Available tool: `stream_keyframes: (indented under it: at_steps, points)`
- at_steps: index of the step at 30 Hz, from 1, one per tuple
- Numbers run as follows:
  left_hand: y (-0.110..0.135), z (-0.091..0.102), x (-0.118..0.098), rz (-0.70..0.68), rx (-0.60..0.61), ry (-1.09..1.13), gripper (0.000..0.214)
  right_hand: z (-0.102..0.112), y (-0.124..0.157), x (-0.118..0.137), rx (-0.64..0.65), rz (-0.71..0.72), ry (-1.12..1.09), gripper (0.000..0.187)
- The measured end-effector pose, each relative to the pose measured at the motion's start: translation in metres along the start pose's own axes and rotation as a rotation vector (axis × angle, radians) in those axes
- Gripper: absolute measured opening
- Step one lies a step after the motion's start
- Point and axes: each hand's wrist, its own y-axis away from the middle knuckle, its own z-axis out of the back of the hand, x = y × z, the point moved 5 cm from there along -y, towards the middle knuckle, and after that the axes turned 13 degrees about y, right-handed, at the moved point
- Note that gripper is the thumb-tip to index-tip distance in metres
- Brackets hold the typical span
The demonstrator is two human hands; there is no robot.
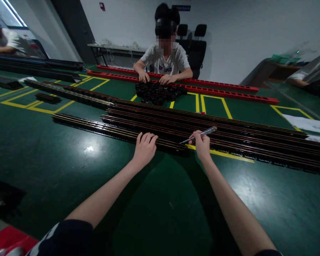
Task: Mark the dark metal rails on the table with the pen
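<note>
Dark strip, long, with bright lengthwise lines: on the near side of the table, under the left hand, whose fingers rest slightly spread across it. Slender tool, clear-handled: pinched between thumb and fingers of the right hand; tip at the strip's right end, contact cannot be told. Further dark strips: side by side, just beyond.

Containers: one green tray-like item, far right, with clear plastic on it; other contents indistinct.

Surface: green table, marked in yellow tape. On it, a short dark bundle, left; white paper, right; a heap of black pieces, under both hands of a co-worker opposite; red slotted rails, a pair.

Room: pale wall; black chairs; side table bearing white cables; a second person, far left.
</note>
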Motion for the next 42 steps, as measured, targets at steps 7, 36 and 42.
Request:
stream_keyframes:
  at_steps: [7,36,42]
  points:
    - [-0.001,0.002,0.0,-0.001,-0.015,0.011,0.037,0.007,-0.002,-0.004,-0.083,-0.012,0.016,0.022]
    - [0.002,-0.002,0.007,-0.062,-0.038,0.081,0.038,0.019,0.045,-0.005,-0.467,0.059,-0.005,0.025]
    - [0.003,-0.002,0.005,-0.109,-0.044,0.065,0.037,0.0,0.078,0.019,-0.361,0.421,0.401,0.02]
